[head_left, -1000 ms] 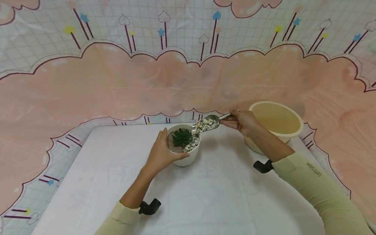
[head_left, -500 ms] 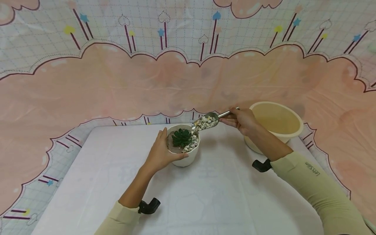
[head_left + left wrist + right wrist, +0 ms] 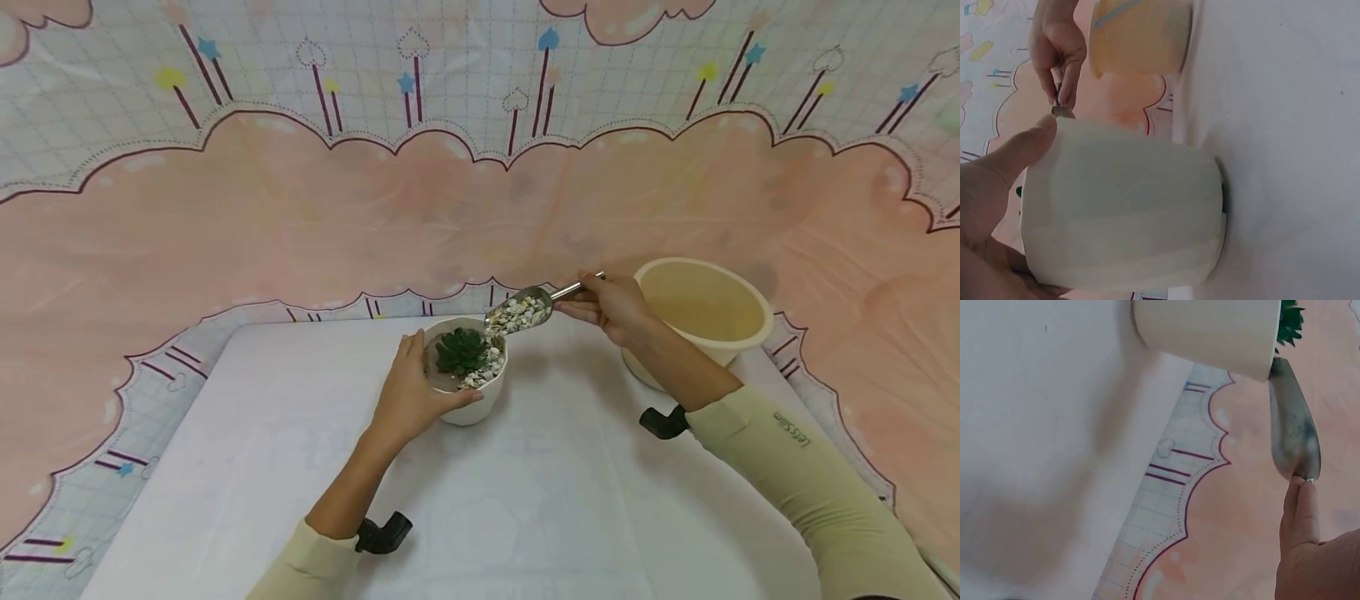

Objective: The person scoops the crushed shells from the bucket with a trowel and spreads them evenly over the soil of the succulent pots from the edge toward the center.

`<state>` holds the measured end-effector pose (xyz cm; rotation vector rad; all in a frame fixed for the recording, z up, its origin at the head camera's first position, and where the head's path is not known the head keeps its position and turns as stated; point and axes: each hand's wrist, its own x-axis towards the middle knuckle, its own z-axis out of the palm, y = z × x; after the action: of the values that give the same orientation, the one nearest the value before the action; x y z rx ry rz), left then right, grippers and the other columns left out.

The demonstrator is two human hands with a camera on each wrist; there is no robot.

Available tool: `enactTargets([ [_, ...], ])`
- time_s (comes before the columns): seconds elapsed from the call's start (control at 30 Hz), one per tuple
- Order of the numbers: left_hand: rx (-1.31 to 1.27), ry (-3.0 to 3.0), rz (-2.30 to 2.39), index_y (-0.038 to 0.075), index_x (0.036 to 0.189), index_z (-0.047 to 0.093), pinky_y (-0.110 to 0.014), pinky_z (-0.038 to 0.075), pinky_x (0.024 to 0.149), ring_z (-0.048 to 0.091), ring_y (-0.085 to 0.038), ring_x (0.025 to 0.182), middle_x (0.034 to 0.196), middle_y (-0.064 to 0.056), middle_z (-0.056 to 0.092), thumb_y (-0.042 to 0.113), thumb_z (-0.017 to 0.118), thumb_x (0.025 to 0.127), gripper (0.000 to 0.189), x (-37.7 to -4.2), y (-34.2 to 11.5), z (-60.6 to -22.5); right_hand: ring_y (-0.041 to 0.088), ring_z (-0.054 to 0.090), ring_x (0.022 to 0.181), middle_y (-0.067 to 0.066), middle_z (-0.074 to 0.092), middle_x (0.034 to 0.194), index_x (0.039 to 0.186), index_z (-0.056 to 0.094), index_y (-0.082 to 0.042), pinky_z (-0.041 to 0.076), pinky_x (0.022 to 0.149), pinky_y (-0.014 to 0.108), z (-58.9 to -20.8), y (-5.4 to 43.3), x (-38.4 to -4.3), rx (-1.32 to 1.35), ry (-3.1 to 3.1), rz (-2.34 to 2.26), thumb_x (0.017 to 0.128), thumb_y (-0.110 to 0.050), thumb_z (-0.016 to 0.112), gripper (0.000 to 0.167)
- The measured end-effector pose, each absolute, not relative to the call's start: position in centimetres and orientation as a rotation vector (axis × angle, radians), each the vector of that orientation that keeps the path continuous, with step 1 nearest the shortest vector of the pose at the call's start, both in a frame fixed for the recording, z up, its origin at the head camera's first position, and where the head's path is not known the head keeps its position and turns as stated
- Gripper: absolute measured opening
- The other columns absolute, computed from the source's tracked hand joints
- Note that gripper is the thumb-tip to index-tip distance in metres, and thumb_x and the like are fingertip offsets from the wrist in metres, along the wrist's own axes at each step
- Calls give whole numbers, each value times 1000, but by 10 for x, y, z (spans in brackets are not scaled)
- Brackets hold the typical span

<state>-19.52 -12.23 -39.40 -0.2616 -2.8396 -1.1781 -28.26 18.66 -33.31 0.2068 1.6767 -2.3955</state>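
Note:
A white flowerpot (image 3: pixel 482 402) stands on the table with a green succulent (image 3: pixel 461 351) in it. Pale pebbles (image 3: pixel 487 367) cover part of the grey surface around the plant, on the right side. My left hand (image 3: pixel 412 392) grips the pot from the left, thumb across the near side, fingers at the far rim. In my right hand (image 3: pixel 613 307) is the handle of a metal scoop (image 3: pixel 517 312), loaded with more pebbles. The scoop's tip lies over the pot's right rim, and its underside (image 3: pixel 1294 425) shows in the right wrist view. Some left fingers are hidden behind the pot.
A cream bucket (image 3: pixel 759 333) stands at the back right of the table, partly behind my right forearm. The white tabletop (image 3: pixel 555 500) ends at a patterned cloth backdrop (image 3: pixel 375 217) behind the pot. Black wrist mounts (image 3: pixel 384 533) stick out from both sleeves.
The scoop and my right hand have shifted slightly left, and the scoop's handle end has risen a little. My left hand still holds the pot in nearly the same place.

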Motion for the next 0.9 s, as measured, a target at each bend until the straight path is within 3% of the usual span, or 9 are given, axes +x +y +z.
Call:
enactTargets([
  [0.17, -334, -2864, -1215, -10, 163, 20, -62, 29, 119, 20, -47, 155, 168, -31, 20, 44, 95, 76, 127, -198, -128, -390, 24, 79, 76, 16, 76, 86, 115, 59, 7, 61, 78, 32, -334, 186, -283, 202, 1683, -2391, 115, -15, 42, 27],
  [0.33, -251, -2880, -1226, -10, 163, 15, -63, 28, 120, 13, -48, 157, 169, -32, 13, 47, 95, 76, 132, -194, -125, -390, 25, 79, 75, 17, 76, 84, 113, 58, 8, 62, 77, 32, -333, 185, -283, 212, 1678, -2389, 115, -14, 43, 26],
  [0.9, -190, -2864, -1190, -12, 162, 18, -65, 30, 118, 21, -51, 153, 167, -35, 16, 47, 95, 76, 130, -192, -120, -389, 26, 79, 75, 18, 75, 84, 112, 57, 7, 61, 79, 32, -331, 184, -281, 191, 1682, -2383, 114, -12, 44, 23],
])
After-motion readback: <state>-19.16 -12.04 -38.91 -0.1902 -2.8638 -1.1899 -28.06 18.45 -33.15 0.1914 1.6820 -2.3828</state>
